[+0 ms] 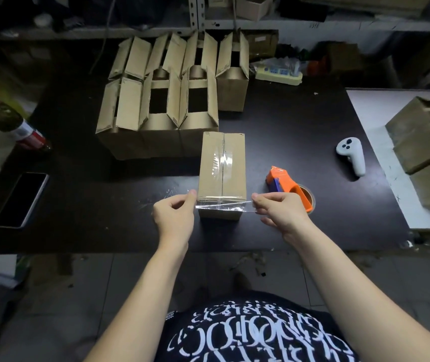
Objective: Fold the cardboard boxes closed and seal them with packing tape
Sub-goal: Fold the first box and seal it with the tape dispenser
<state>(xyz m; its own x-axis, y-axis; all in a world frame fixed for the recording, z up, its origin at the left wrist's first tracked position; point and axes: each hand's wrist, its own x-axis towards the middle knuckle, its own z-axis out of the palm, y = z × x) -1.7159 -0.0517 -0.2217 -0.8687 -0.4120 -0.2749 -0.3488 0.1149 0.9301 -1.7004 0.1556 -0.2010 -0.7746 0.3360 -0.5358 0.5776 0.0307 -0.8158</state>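
Step in hand: sealing. The closed cardboard box [222,165] stands mid-table, its top seam taped. The left hand [174,218] and right hand [279,212] each pinch one end of a clear tape strip [224,205] stretched across the box's 6 o'clock edge. Probable next move: press both ends down onto the side walls. Open boxes [161,100] stand at 11 o'clock and the tape dispenser [284,184] lies at 3 o'clock.

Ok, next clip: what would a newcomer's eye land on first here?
The hands come first: the left hand and right hand pinch a strip of clear tape stretched across the near edge of the closed box, front centre. Next come the orange tape dispenser just right of that box, and the open boxes clustered behind it.
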